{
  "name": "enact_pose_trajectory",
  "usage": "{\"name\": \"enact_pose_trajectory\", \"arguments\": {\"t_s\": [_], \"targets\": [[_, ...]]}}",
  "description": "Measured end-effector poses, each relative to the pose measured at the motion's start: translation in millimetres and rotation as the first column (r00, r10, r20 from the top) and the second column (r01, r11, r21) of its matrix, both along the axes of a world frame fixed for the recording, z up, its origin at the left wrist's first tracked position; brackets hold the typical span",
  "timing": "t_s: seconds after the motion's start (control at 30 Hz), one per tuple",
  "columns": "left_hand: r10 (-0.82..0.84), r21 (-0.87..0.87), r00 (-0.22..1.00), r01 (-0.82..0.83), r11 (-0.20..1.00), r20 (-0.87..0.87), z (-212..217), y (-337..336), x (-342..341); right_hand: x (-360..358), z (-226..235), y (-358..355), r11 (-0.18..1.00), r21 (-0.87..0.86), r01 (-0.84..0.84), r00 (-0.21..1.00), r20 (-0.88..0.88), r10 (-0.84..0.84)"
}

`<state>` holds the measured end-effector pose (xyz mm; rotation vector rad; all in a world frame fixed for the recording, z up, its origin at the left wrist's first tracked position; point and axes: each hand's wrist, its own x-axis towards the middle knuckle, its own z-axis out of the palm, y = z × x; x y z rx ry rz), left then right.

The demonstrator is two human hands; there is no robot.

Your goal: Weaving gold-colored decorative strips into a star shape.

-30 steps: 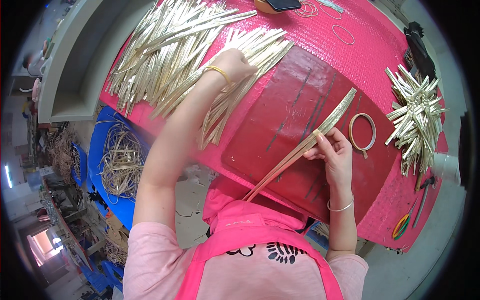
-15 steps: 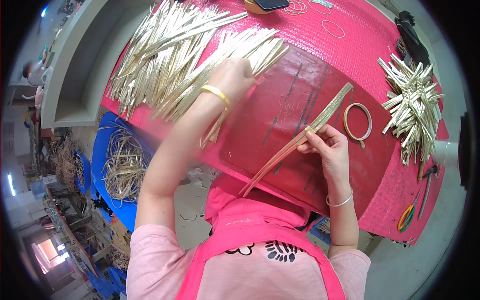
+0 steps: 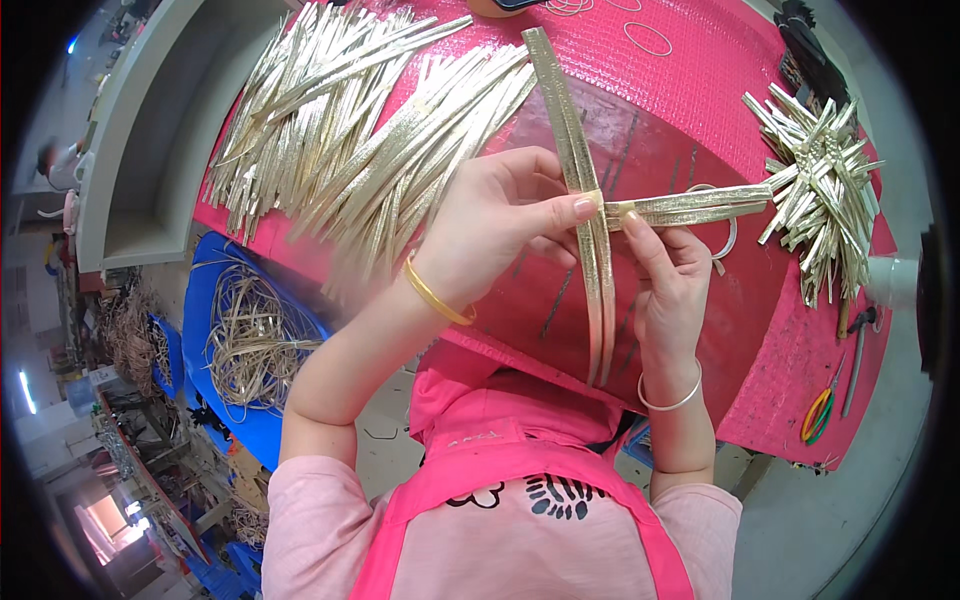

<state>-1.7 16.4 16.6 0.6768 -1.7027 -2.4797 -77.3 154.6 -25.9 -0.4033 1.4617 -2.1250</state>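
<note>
My left hand (image 3: 495, 225) pinches a flat gold strip bundle (image 3: 562, 105) between thumb and fingers; it stands nearly upright in the picture, with a small tan band around its middle. My right hand (image 3: 672, 290) grips a second gold strip bundle (image 3: 705, 206), which points right, its banded part against the middle of the first. Together they form a rough cross above the dark red mat (image 3: 735, 310). Behind my right hand a tape roll (image 3: 730, 240) is partly hidden. Just beyond my left hand lies a pile of gold strips (image 3: 430, 140).
Another gold strip pile (image 3: 320, 110) spreads at the far left. Crossed strip bundles (image 3: 825, 190) are heaped on the right. Scissors (image 3: 818, 415) and a dark-headed tool (image 3: 855, 360) lie near the right edge. Coiled strips (image 3: 255, 345) fill a blue container (image 3: 202, 290) at lower left.
My left hand has come away from the strip pile toward the right, bringing a strip bundle. My right hand has turned its own bundle from slanting to nearly level, and the two now meet.
</note>
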Motion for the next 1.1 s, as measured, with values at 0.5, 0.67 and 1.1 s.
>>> {"name": "enact_pose_trajectory", "arguments": {"t_s": [0.5,0.67,1.1], "targets": [[0.111,0.012,0.987,-0.111,0.994,-0.112,-9,9,2,2,17,1,0.987,0.152,-0.048,0.977,-0.198,0.078],[0.172,-0.011,0.968,-0.177,0.984,-0.185,-11,15,2,9,28,-1,0.975,0.22,-0.03,0.952,-0.291,0.095],[-0.432,-0.939,0.839,-0.251,0.234,-0.332,1,-13,4,-10,34,2,0.923,0.352,-0.155,0.947,-0.214,0.24]]}}
